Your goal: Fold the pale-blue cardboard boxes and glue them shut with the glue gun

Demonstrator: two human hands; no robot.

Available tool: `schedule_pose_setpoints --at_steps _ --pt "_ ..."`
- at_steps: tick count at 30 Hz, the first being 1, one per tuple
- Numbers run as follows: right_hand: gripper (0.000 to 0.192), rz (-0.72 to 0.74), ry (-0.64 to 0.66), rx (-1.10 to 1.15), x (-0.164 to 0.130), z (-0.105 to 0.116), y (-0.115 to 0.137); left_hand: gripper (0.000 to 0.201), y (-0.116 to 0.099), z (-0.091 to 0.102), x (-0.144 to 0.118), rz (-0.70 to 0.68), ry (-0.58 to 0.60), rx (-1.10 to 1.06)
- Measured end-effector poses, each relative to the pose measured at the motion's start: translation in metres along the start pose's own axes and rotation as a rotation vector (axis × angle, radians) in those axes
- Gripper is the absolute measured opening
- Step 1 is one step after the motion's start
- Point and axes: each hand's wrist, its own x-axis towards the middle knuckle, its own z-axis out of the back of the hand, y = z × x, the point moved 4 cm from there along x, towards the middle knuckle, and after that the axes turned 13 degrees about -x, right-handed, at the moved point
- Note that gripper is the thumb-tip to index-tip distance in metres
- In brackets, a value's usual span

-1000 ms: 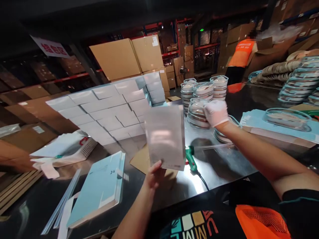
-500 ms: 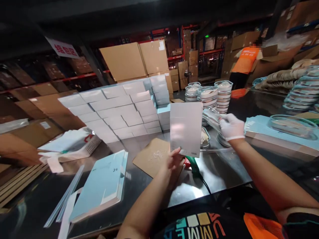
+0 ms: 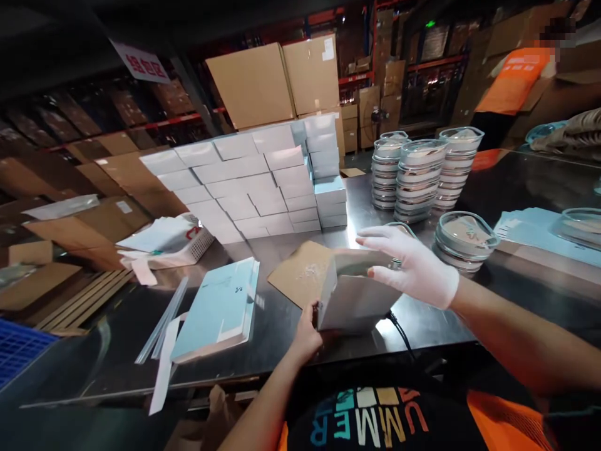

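My left hand [image 3: 308, 335] grips a white cardboard box [image 3: 359, 304] by its left side, its open end tilted up. My right hand [image 3: 408, 263], in a white glove, reaches over the open end with fingers stretched and apart, the thumb at the box's mouth. What lies inside the box is mostly hidden. Just behind the glove shows part of a clear dish rim [image 3: 401, 227]. A short stack of clear glass dishes [image 3: 464, 241] stands right of the gloved hand. Beneath and behind the box lies a brown cardboard sheet [image 3: 300, 272] with small scraps on it.
White boxes [image 3: 253, 188] form a wall at the back. Taller stacks of glass dishes [image 3: 420, 181] stand behind my right hand. Flat blue-white cartons [image 3: 211, 313] lie left, beside clear strips [image 3: 162, 319] and a white basket [image 3: 195, 247]. A person in an orange vest [image 3: 511, 81] stands far right.
The white box has tipped from upright, and its open end now shows. My right hand moved left from the dishes to the box; the glass dish it held is no longer visible in it.
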Motion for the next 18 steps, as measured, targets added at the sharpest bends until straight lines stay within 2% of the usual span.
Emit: schedule_pose_setpoints --at_steps 2,5,7,9,10,12,15,18 --pt "0.061 -0.070 -0.094 0.106 -0.024 -0.021 -0.013 0.089 0.006 0.001 -0.004 -0.019 -0.039 0.085" --pt "0.082 -0.154 -0.180 0.201 -0.073 -0.062 -0.029 0.093 0.010 0.003 -0.011 -0.101 -0.070 0.125" --pt "0.082 -0.136 -0.195 0.213 -0.100 -0.093 -0.027 0.097 0.009 0.007 -0.017 -0.184 -0.117 0.110" --pt "0.076 -0.138 -0.259 0.280 -0.113 -0.120 -0.020 0.087 0.003 0.017 -0.024 -0.311 -0.189 0.158" --pt "0.076 -0.154 -0.265 0.340 -0.114 -0.132 -0.016 0.076 -0.001 0.021 -0.025 -0.384 -0.200 0.203" --pt "0.063 -0.277 -0.204 0.471 -0.105 -0.150 -0.012 0.059 -0.008 0.027 -0.024 -0.470 -0.152 0.250" --pt "0.046 -0.548 -0.200 0.555 -0.088 -0.160 -0.009 0.062 -0.014 0.029 -0.022 -0.535 -0.175 0.273" --pt "0.047 -0.702 -0.289 0.507 -0.079 -0.159 -0.011 0.066 -0.017 0.024 -0.026 -0.585 -0.223 0.303"
